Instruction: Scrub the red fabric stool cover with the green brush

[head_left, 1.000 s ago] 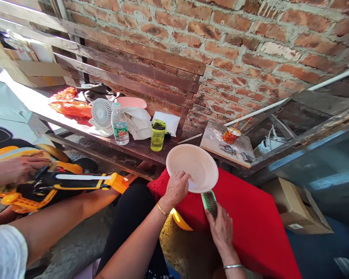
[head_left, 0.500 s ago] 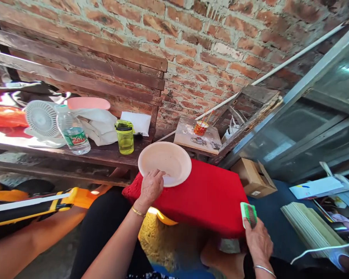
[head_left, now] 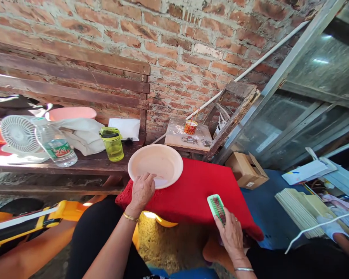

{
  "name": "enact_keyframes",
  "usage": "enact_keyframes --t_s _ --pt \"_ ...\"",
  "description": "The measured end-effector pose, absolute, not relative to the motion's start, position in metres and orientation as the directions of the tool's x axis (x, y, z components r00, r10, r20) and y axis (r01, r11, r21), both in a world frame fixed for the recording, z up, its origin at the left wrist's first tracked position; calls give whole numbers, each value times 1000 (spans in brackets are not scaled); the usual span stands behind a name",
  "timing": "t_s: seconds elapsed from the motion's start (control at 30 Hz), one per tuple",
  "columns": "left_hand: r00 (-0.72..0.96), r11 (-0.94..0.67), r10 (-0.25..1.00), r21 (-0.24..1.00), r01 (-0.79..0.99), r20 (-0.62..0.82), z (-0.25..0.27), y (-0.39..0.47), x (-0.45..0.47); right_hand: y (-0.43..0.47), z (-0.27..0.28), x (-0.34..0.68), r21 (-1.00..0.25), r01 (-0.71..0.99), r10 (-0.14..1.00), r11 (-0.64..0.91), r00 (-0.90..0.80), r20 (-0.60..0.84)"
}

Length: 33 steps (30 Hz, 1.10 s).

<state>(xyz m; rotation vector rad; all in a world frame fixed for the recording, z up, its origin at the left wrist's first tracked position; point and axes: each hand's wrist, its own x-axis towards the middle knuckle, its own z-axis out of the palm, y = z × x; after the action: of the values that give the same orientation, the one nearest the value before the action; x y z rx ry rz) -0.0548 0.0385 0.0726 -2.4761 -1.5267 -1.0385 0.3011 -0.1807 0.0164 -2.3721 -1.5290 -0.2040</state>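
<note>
A pale pink plastic basin (head_left: 159, 161) stands on a red cloth (head_left: 186, 195) that covers a low table. At its near left rim is my left hand (head_left: 142, 192), with the fingers curled over the edge and the thumb side hidden. My right hand (head_left: 232, 231) is closed around a green scrubbing brush (head_left: 216, 207), held above the front right part of the cloth with its bristles facing up.
Along the wooden bench (head_left: 99, 95) on the left are a green-yellow bottle (head_left: 113, 147), a water bottle (head_left: 58, 147) and a white fan (head_left: 19, 133). Padlocks and a red cup (head_left: 190, 127) sit on a small stand behind. A cardboard box (head_left: 246, 170) is at right.
My right hand has brought the brush leftward, from the cloth's right edge to above the cloth. My left hand stays at the basin's rim. The whole view has turned slightly right.
</note>
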Motion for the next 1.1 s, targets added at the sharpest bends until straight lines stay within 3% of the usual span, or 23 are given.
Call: enact_keyframes --t_s 0.07,0.17,0.23,0.4,0.53,0.67,0.77,0.93,1.1 --pt "290 -515 770 285 809 568 73 38 -55 -192 23 323 -168 847 807 -505 532 257" --pt "294 -513 772 278 812 563 74 36 -55 -211 35 361 -203 662 636 -721 749 185" --pt "299 -511 779 281 812 552 74 34 -54 -210 40 372 -250 586 567 -770 810 153" --pt "299 -517 776 288 806 555 75 33 -52 -147 39 320 -416 683 715 -600 691 103" --pt "293 -521 770 293 801 567 73 32 -52 -77 32 243 -452 792 862 -411 499 90" --pt "290 -525 768 302 795 571 70 31 -52 -37 27 190 -284 939 956 -192 245 163" --pt "292 -524 774 308 794 562 68 31 -53 -29 26 184 -122 978 967 -168 188 171" --pt "288 -524 768 303 796 572 70 30 -53 -39 35 253 -16 925 917 -380 379 126" --pt "285 -511 778 302 805 559 72 29 -51 -70 51 363 -41 719 717 -694 695 53"
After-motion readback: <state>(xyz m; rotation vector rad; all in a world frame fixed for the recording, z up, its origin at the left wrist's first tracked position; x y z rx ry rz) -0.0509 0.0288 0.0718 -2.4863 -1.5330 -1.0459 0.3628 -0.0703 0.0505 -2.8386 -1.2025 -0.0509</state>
